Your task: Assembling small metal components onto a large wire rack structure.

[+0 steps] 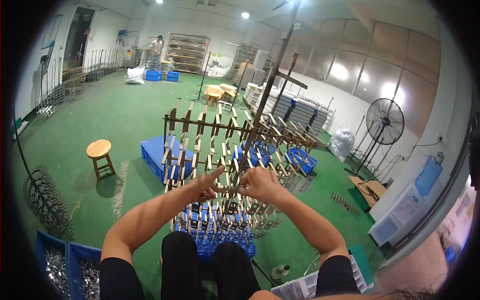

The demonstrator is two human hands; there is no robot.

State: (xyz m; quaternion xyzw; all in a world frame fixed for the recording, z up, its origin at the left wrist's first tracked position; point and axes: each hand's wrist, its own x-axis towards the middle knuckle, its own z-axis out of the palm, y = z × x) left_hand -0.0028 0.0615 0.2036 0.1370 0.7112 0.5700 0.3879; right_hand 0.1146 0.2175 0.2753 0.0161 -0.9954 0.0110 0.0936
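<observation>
In front of me stands a metal hanging rack [257, 111] with a tall dark post and rows of crossbars. Many flat metal pieces hang on it, and small dark-centred ones [231, 209] crowd its lower rows. My left hand [209, 185] is left of the post, among the bars. One digit stretches up and away from the other, loosely bent fingers, and I see nothing held in it. Just right of the post, my right hand [261, 184] has its fingers curled together against the rack. Whatever is in that grip is hidden.
Blue crates [165, 157] lie behind and under the rack. Bins of small metal parts [82, 270] stand at lower left. A wooden stool [99, 149] is at left; a fan [385, 121] and water dispenser [400, 212] at right. A person [156, 46] stands far back.
</observation>
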